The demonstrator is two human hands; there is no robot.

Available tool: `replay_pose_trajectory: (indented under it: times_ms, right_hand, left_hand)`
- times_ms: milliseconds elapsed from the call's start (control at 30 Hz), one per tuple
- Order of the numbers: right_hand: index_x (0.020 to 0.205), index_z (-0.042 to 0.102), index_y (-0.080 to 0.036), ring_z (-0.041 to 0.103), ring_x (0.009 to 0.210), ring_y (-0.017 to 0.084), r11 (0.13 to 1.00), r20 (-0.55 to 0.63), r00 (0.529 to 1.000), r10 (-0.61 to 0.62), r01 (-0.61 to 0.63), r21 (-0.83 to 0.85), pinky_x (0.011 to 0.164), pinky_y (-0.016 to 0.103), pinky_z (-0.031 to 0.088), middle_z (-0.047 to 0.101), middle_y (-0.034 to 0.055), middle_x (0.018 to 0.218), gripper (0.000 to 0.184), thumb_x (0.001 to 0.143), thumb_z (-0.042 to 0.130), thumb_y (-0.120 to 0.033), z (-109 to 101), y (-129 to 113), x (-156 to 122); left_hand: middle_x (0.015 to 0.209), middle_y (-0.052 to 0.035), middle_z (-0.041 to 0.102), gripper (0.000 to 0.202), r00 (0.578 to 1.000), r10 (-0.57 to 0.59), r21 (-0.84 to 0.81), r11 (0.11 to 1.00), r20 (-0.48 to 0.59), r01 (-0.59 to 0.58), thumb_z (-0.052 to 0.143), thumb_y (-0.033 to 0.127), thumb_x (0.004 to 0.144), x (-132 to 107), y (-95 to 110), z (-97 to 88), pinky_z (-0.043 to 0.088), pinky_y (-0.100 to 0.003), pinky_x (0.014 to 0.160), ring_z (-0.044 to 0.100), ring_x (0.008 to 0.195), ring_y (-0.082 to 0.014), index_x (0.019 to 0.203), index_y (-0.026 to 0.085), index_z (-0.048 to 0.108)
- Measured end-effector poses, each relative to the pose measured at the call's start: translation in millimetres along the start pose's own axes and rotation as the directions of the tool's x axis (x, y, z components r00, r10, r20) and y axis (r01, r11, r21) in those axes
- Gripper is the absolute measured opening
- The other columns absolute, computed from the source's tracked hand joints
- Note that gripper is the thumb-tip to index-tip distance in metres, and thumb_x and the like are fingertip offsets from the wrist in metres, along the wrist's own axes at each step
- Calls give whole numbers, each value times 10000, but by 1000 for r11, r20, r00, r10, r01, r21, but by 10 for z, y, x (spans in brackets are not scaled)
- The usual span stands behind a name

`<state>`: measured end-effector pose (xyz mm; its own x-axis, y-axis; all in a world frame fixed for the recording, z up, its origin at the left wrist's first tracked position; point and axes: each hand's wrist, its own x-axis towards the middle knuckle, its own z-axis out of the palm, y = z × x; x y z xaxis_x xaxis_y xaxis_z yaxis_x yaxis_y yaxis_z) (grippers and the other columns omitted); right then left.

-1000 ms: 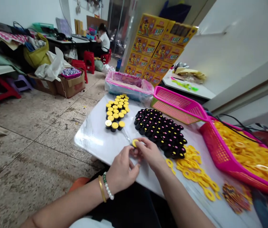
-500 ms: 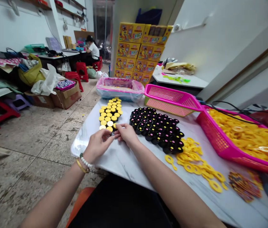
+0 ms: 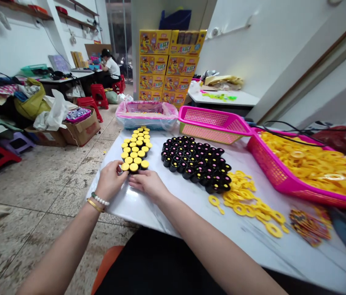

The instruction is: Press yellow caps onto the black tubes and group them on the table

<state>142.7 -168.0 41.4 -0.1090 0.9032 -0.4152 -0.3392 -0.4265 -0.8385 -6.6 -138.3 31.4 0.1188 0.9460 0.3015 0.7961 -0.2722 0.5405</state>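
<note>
Yellow-topped caps [image 3: 136, 151] sit in a tight cluster at the bench's [image 3: 166, 209] near-left edge. Left hand [image 3: 110, 181] cups the front row w/ curled fingers, touching the nearest cap; right hand [image 3: 148, 183] lies flat & open just behind it, gripping nothing. Caps look small, light, rigid plastic, prob. easy to tip; best pinched by the black sides. Black caps [image 3: 197, 164] stand to the right.

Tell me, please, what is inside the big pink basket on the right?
The pink basket is heaped with yellow plastic rings, with black cables crossing its rim. The heap hides its floor.
</note>
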Motion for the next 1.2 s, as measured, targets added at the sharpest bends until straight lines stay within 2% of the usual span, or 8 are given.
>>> replay_pose_trajectory:
  times_ms: [167, 333, 433, 567, 700, 800, 933, 1200]
  right_hand:
    - [833, 602, -111, 699, 674, 133, 999, 76, 996, 42, -44, 24, 676, 251, 591, 694, 63, 735, 87, 762, 646, -87, -3, -21, -157]
    - [1031, 631, -142, 689, 675, 157, 953, 111, 991, -77, 106, -283, 612, 269, 563, 711, 55, 791, 248, 804, 639, -241, -505, 132, -777]
    - [1014, 686, -189, 677, 780, 192, 668, -41, 900, -434, 291, -685, 657, 307, 553, 716, 72, 894, 224, 870, 570, -315, -1017, 184, -1183]
    - [1038, 710, -160, 613, 922, 285, 58, -19, 534, -845, 56, -997, 839, 468, 513, 680, 146, 999, 291, 899, 544, -355, -1715, 254, -1488]
    - [1128, 686, -118, 548, 943, 317, -204, 115, 501, -858, -127, -971, 825, 508, 504, 616, 185, 1044, 367, 889, 584, -378, -1961, 427, -1543]
    - [1098, 682, -145, 537, 969, 293, -200, 155, 494, -855, -39, -979, 846, 473, 506, 585, 165, 1066, 290, 896, 591, -332, -1826, 537, -1535]
    - [1034, 669, -166, 538, 1033, 285, -124, 169, 487, -857, 122, -985, 879, 452, 498, 564, 152, 1096, 205, 882, 614, -292, -1641, 588, -1521]
    - [845, 632, -212, 560, 1058, 271, 4, 96, 499, -861, 196, -981, 905, 449, 463, 627, 112, 1068, 47, 855, 637, -258, -1681, 567, -1498]
  left_hand:
    - [1052, -117, 582, 447, 990, 53, 27, 998, -130, -50, 536, 218, 801, 18, 2, -84, 518, -388, 842, 604, 846, -206, 1234, 107, 532]
    - [1464, -223, 376, 619, 911, 388, 166, 916, -141, -364, 489, 369, 924, -3, 168, 62, 332, -477, 1123, 338, 1384, -318, 1442, 73, 323]
    - [1550, -195, 289, 686, 863, 502, 248, 829, 61, -501, 506, 441, 917, -18, 214, 203, 187, -563, 1163, 190, 1454, -365, 1481, 117, 289]
    - [1565, -195, 258, 710, 858, 510, 299, 812, 58, -502, 510, 478, 903, -59, 288, 296, 25, -653, 1140, 119, 1463, -403, 1492, 148, 287]
    - [1430, -202, 428, 712, 841, 539, 244, 822, -46, -514, 602, 541, 834, -157, 677, 306, 203, -582, 1130, 261, 1400, -404, 1407, 153, 434]
    - [1111, -143, 590, 452, 808, 588, 176, 799, -29, -575, 601, 469, 860, -185, 1092, 427, 371, -503, 1011, 513, 1128, -324, 1194, 166, 612]
    - [1151, -123, 554, 275, 720, 694, 143, 711, 20, -689, 690, 339, 802, -40, 1451, 739, 381, -482, 987, 475, 1152, -319, 1037, 197, 672]
    - [1198, -122, 548, 64, 680, 722, 77, 676, 127, -733, 615, 152, 821, 148, 1510, 929, 376, -478, 1023, 434, 1224, -309, 815, 169, 676]
